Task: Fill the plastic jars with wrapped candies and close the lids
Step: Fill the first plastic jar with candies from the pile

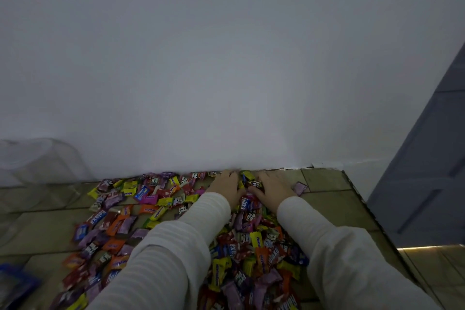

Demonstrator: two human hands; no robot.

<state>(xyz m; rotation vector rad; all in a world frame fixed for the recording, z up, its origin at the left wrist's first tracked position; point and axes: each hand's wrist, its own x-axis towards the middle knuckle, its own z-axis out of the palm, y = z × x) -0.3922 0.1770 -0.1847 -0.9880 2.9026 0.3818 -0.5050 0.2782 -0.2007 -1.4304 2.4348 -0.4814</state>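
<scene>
Many wrapped candies (156,211) in purple, orange, yellow and red wrappers lie spread over the tiled floor up to the white wall. My left hand (226,185) and my right hand (273,187) rest palm-down on the far end of the pile near the wall, fingers spread, with a few candies between them. Both arms wear white ribbed sleeves. A clear plastic jar (37,161) stands at the far left against the wall; I cannot tell whether it holds anything. No lid is visible.
The white wall (226,70) fills the upper view. A grey door (427,171) stands at the right, beyond the edge of the tiled step (357,191). A blue packet (15,282) lies at the lower left.
</scene>
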